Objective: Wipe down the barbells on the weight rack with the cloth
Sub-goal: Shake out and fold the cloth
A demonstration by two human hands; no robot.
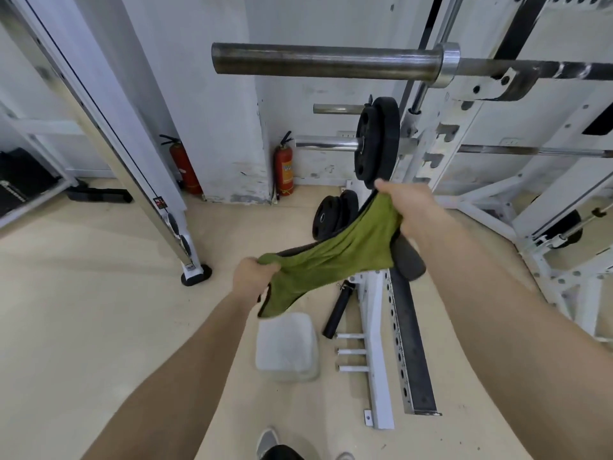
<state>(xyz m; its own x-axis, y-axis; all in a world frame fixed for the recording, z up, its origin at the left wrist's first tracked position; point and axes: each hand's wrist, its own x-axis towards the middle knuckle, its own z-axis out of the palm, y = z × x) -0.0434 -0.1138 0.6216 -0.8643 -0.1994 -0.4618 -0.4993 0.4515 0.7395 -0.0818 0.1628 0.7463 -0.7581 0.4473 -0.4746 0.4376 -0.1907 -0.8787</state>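
A green cloth (335, 260) with a dark edge is stretched between my two hands. My left hand (252, 273) grips its lower left corner. My right hand (406, 204) grips its upper right end. Both hands are well below the top barbell (325, 59), whose dull grey sleeve sticks out to the left from the white weight rack (441, 141). A second barbell (326, 142) with a shiny sleeve and a black weight plate (378, 141) rests lower on the rack, just above my right hand.
A pale plastic container (287, 346) stands on the beige floor below the cloth. Black plates (335, 214) lean near the rack base, and a black roller (338, 310) lies beside it. Two red fire extinguishers (283, 167) stand by the wall. A mirror frame (139, 167) stands at left.
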